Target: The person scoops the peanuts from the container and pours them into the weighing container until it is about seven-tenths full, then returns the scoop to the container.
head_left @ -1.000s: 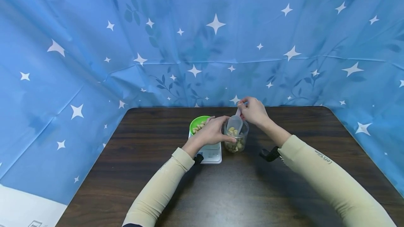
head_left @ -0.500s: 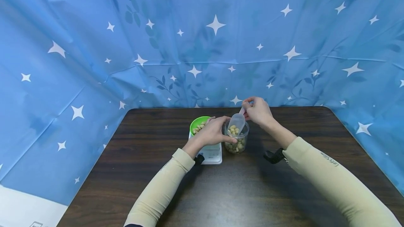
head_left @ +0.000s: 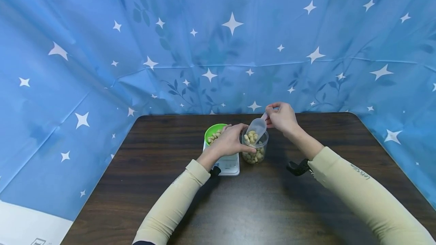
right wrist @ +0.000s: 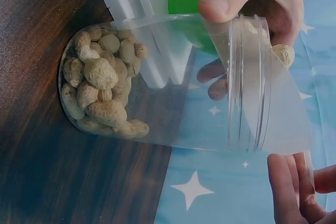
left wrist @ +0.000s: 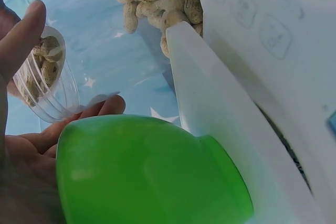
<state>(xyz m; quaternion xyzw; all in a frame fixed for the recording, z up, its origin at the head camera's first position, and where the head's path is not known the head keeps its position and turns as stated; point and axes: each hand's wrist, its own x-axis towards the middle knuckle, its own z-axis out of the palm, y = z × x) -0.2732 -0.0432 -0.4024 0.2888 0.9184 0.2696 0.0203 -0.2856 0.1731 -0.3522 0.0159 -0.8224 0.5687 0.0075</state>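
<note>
A clear jar (head_left: 254, 156) stands on the table with unshelled peanuts (right wrist: 102, 80) in its lower part. My left hand (head_left: 227, 141) grips the jar near its mouth, thumb on the near side and fingers behind. Pinched by its handle in my right hand (head_left: 281, 117) is a translucent scoop (head_left: 257, 125). The scoop tilts in the jar's mouth, partly above the rim, and carries several peanuts. Left of the jar, a green bowl (left wrist: 147, 166) with peanuts sits on a white kitchen scale (head_left: 229, 168). My left hand and forearm hide part of both.
The dark wooden table (head_left: 163, 162) has its back edge against a blue curtain (head_left: 190, 48) with white stars. A white panel (head_left: 30, 224) shows at the lower left. Black straps sit at both wrists.
My right hand has moved slightly right, and the scoop has risen partway out of the jar, its peanuts now showing more plainly. My left hand stays on the jar.
</note>
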